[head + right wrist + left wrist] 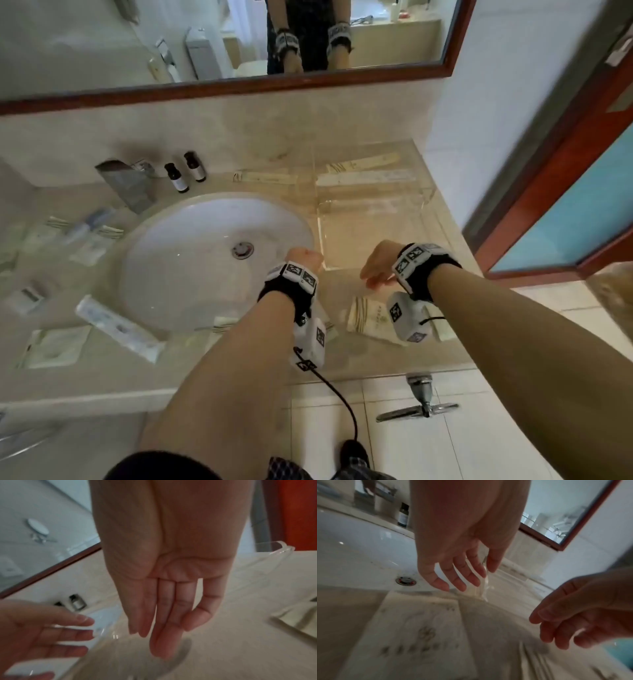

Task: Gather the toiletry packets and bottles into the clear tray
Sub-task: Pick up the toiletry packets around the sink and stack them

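The clear tray (430, 195) sits on the counter right of the sink, with two long cream packets (363, 178) lying in its far end. My left hand (305, 259) hovers over the sink's right rim and my right hand (375, 274) over the tray's near edge. Both hold nothing, with fingers straight in the wrist views: left hand (453, 580), right hand (164, 635). A cream packet (364, 315) lies on the counter under my right wrist, and a printed packet (419, 628) lies below my left hand. Two dark bottles (185, 173) stand behind the sink.
Another long packet (263, 177) lies just left of the tray. Several packets and a white tube (116, 327) are scattered left of the white sink (205, 240). A metal tissue holder (126, 185) stands at the back left. The mirror (205, 44) hangs above; a door frame is at right.
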Demonstrator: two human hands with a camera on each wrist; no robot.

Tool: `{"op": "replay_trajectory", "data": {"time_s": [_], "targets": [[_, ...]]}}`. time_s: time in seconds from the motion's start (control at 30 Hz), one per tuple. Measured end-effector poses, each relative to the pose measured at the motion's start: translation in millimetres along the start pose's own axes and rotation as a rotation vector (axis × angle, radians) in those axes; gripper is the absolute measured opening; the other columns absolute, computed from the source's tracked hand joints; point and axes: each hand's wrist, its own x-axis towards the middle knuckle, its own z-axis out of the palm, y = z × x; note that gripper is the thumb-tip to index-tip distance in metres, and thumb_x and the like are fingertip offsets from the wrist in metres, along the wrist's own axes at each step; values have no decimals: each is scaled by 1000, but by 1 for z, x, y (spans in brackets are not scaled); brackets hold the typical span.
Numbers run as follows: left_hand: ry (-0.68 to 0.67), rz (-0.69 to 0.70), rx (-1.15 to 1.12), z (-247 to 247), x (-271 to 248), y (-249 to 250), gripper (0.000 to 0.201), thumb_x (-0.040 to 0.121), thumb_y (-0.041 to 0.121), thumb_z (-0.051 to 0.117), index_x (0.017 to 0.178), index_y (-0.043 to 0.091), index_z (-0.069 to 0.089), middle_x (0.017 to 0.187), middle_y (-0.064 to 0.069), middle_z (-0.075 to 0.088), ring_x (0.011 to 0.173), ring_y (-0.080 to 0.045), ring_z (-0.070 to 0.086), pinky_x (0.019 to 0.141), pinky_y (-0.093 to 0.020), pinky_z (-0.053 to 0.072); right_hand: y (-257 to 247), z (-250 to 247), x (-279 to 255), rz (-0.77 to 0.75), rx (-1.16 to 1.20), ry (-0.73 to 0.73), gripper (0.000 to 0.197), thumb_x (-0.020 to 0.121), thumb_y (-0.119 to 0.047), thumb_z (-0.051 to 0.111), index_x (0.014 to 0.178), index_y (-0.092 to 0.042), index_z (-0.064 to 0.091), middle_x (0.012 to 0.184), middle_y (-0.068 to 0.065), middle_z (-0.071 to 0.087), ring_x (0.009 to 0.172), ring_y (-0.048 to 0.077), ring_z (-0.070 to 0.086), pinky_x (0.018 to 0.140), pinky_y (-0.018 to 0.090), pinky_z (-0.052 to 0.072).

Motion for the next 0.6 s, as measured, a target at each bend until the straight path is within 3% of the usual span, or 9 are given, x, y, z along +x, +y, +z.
{"op": "replay_trajectory", "data": {"time_s": [0.07, 0.13, 0.2, 0.23, 0.3, 0.37, 0.47, 0.6], "targets": [[17, 39, 188, 5, -2, -7, 16, 87, 10, 54, 90, 4, 68, 87, -9, 60, 82, -22, 55, 82, -30, 48, 5, 4, 1, -24, -193, 31, 16, 75, -5, 75, 63, -11, 65, 63, 6, 70, 53, 14, 66, 49, 22, 50], [22, 47, 337, 9, -9, -15, 15, 86, 13, 55, 77, 14, 67, 85, -4, 60, 82, -22, 55, 86, -30, 48, 9, 9, -6, -20, -329, -2, 7, 71, -6, 76, 72, -9, 70, 74, 9, 71, 65, 19, 69, 60, 27, 56], [54, 93, 528, 15, -13, -19, 17, 84, 17, 53, 71, 23, 62, 94, -2, 64, 90, -26, 56, 92, -30, 46, 14, 13, -1, -47, -463, -1, 20, 69, -13, 80, 86, -7, 73, 83, 9, 73, 77, 22, 71, 71, 32, 58], [57, 97, 606, 15, -14, -19, 15, 83, 19, 51, 82, 27, 65, 106, -4, 64, 100, -28, 56, 98, -35, 44, 17, 14, 4, -48, -544, -6, 29, 65, -21, 83, 89, -9, 73, 86, 7, 73, 80, 23, 70, 75, 35, 59], [8, 106, 752, 18, -13, -23, 27, 82, 23, 49, 106, 30, 61, 124, -7, 53, 115, -30, 47, 102, -46, 41, 33, 15, 40, -39, -737, -27, 49, 47, -42, 87, 87, -17, 72, 77, 1, 73, 70, 21, 70, 69, 39, 61], [-57, 124, 889, 17, -14, -27, 36, 80, 25, 53, 115, 32, 50, 124, -8, 42, 113, -32, 40, 99, -47, 42, 42, 17, 53, -15, -885, -76, 49, 33, -46, 86, 71, -20, 69, 59, -2, 68, 50, 18, 66, 51, 38, 60], [-130, 209, 1059, 10, -17, -30, 55, 74, 22, 65, 122, 30, 39, 123, -8, 36, 112, -32, 39, 96, -47, 44, 20, 22, 5, -109, -1098, -73, 44, 37, -43, 89, 62, -17, 63, 57, 0, 62, 45, 16, 59, 42, 20, 46], [-179, 255, 1109, 4, -24, -28, 67, 70, 1, 63, 126, 25, 36, 127, -11, 35, 114, -34, 41, 98, -46, 44, 4, 26, -18, -234, -1234, -62, 39, 56, -36, 86, 76, -11, 63, 67, 2, 62, 59, 21, 60, 57, 28, 50]]}}
